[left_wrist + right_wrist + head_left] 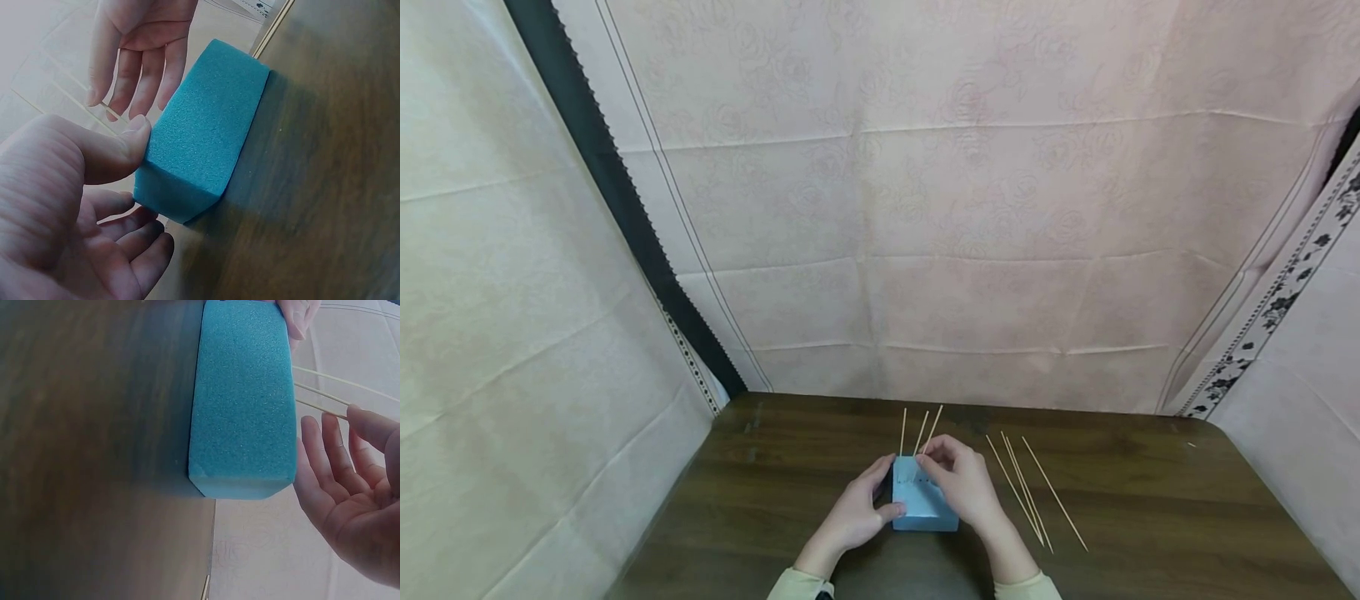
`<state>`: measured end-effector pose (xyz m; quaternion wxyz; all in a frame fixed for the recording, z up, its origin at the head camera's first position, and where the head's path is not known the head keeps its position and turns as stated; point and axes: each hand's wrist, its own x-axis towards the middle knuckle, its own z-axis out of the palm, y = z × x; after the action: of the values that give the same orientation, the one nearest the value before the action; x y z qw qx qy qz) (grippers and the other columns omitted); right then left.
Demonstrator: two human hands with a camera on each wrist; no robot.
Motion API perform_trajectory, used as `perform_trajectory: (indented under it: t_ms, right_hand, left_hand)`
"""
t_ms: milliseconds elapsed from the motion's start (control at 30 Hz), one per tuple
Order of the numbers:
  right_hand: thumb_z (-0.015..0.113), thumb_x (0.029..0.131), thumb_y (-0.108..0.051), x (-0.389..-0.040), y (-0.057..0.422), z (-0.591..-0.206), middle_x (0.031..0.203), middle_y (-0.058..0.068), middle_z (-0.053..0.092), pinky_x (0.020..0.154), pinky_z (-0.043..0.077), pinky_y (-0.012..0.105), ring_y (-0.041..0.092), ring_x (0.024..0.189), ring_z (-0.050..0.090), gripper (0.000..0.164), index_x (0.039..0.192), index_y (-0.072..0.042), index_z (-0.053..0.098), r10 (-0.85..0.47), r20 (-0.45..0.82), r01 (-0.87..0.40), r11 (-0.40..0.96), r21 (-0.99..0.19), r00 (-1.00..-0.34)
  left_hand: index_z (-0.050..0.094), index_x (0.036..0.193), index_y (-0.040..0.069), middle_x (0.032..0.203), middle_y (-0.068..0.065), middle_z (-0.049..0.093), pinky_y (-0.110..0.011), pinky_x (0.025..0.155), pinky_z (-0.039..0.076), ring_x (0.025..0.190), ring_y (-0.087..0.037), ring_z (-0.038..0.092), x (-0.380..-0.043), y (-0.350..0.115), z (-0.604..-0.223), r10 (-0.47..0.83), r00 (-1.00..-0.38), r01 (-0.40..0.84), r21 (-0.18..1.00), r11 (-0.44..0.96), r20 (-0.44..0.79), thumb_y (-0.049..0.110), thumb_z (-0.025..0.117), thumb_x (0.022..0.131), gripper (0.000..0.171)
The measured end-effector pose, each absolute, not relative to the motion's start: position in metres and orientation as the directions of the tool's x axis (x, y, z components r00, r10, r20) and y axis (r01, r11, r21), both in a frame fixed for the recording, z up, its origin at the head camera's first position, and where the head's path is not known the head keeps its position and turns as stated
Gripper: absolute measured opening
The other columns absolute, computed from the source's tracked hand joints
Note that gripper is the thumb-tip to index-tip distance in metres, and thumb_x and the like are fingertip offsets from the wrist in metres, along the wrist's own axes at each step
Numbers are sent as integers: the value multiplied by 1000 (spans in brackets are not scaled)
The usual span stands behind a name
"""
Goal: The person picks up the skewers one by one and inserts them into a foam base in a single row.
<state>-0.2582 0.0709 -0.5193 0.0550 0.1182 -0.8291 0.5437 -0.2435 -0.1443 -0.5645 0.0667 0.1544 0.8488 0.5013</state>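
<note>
A light-blue foam block (925,510) stands on the table, with three thin wooden sticks (902,432) rising from its top. My left hand (853,512) grips the block's left side; in the left wrist view its thumb (115,147) lies along the top edge and its fingers are round the end. My right hand (966,482) is over the block's top right, pinching the rightmost stick (934,425) low down, close to the foam. The right wrist view shows the thumb (374,426) against that stick. Whether its lower end sits in the foam is hidden by the fingers.
Several loose wooden sticks (1022,487) lie on the dark wooden table (1150,492), right of my right hand. Pale patterned cloth (970,208) hangs behind the table, with more cloth at the left (535,317) and right (1315,350) sides.
</note>
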Motion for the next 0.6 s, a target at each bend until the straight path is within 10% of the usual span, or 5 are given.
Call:
perform_trajectory:
  t_ms: [600]
  right_hand:
    - [74, 104, -19, -256, 69, -521, 91, -1, 76, 81, 63, 34, 14, 85, 76, 4, 102, -18, 71, -162, 210, -257, 373, -891, -964]
  left_hand:
    - [36, 165, -1, 170, -27, 32, -59, 121, 37, 154, -44, 37, -243, -144, -563, 323, -946, 184, 870, 458, 31, 19, 78, 100, 80]
